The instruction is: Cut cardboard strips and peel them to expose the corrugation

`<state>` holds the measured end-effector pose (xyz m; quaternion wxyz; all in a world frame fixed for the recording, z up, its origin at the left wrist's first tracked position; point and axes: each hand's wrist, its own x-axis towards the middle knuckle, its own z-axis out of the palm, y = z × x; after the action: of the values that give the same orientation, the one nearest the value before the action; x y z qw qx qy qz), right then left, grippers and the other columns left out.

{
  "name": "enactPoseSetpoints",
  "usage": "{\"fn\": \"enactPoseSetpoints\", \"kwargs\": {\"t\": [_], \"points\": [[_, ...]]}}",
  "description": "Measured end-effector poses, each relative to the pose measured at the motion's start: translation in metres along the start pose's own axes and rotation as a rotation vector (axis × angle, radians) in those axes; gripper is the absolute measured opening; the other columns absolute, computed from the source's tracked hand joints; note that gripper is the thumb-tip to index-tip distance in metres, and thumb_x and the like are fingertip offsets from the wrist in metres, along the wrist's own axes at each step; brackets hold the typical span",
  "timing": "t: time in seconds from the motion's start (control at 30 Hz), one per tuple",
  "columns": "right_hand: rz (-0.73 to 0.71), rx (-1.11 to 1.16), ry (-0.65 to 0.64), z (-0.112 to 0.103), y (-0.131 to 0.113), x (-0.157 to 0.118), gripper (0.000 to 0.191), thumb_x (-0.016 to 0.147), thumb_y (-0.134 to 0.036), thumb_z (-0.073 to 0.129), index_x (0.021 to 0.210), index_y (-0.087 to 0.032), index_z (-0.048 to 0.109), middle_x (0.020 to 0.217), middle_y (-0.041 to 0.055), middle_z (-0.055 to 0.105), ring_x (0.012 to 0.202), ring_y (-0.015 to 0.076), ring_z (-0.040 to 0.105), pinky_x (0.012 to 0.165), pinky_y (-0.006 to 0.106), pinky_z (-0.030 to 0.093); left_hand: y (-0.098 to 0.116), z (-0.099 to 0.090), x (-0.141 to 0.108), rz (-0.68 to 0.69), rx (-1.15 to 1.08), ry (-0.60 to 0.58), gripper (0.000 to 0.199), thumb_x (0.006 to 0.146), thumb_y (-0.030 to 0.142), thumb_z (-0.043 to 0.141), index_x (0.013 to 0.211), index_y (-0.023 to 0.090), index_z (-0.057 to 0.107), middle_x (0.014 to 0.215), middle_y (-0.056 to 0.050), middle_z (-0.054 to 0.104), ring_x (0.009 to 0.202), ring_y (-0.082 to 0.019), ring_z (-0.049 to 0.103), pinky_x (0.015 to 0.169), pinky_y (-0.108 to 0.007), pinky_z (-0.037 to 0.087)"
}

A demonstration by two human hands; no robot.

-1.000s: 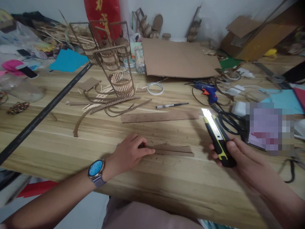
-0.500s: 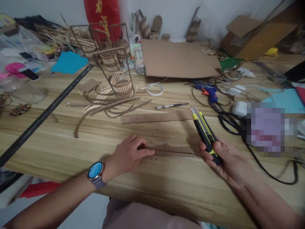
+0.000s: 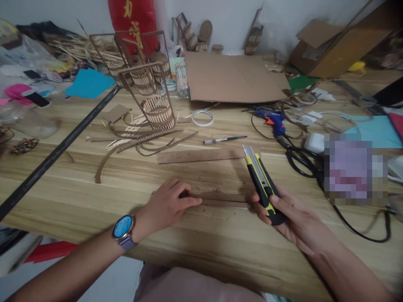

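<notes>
My right hand (image 3: 283, 209) is wrapped round a yellow-and-black utility knife (image 3: 262, 188), raised above the table on the right. Its metal end points up and to the left, where two narrow tips show. With bent fingers and the thumb stretched to the right, my left hand (image 3: 171, 205) presses on a narrow brown cardboard strip (image 3: 225, 203) lying along the table. The strip's left part is hidden under this hand. Just beyond lies a wider cardboard strip (image 3: 189, 157), partly behind the knife's tips. Small dark crumbs are scattered around the nearer strip.
A pen (image 3: 225, 140), a tape roll (image 3: 202, 118) and a blue glue gun (image 3: 273, 119) lie farther back. Small stick baskets (image 3: 157, 111) and corrugated strips (image 3: 147, 136) are at the left middle. A cardboard sheet (image 3: 236, 77) spans the back; a black cable (image 3: 346, 222) curls at right.
My right hand has moved a little left and down with the utility knife, toward the cardboard strip. My left hand stays in place on the strip.
</notes>
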<state>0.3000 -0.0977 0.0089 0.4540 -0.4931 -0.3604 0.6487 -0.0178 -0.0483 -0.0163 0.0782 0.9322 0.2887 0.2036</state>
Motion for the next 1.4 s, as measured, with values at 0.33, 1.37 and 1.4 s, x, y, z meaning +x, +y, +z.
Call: {"fn": "enactPoseSetpoints", "kwargs": {"t": [0.33, 1.37, 1.4], "points": [[-0.11, -0.024, -0.002, 0.0, 0.009, 0.0, 0.037, 0.083, -0.057, 0.076, 0.087, -0.021, 0.068, 0.077, 0.0026, 0.062, 0.054, 0.0099, 0.045, 0.044, 0.024, 0.036, 0.0, 0.001, 0.0, 0.013, -0.022, 0.028, 0.037, 0.097, 0.007, 0.049, 0.115, 0.028, 0.073, 0.101, -0.006, 0.06, 0.088, -0.019, 0.055, 0.076, -0.03, 0.048], [-0.019, -0.033, 0.216, 0.008, 0.005, -0.003, 0.054, 0.069, -0.071, 0.08, 0.076, -0.022, 0.06, 0.056, -0.0022, 0.059, 0.035, 0.0068, 0.039, 0.03, 0.019, 0.025, 0.001, 0.001, 0.002, 0.03, 0.013, 0.047, 0.036, 0.099, 0.007, 0.047, 0.114, 0.027, 0.072, 0.099, -0.005, 0.06, 0.088, -0.019, 0.054, 0.075, -0.029, 0.046], [-0.013, -0.038, 0.244, 0.009, 0.004, -0.003, 0.054, 0.067, -0.07, 0.081, 0.076, -0.022, 0.059, 0.055, -0.0027, 0.058, 0.034, 0.0066, 0.038, 0.028, 0.018, 0.023, 0.001, 0.001, 0.002, 0.034, 0.013, 0.047, 0.035, 0.099, 0.008, 0.047, 0.114, 0.027, 0.072, 0.1, -0.005, 0.06, 0.088, -0.019, 0.054, 0.076, -0.03, 0.047]]}}
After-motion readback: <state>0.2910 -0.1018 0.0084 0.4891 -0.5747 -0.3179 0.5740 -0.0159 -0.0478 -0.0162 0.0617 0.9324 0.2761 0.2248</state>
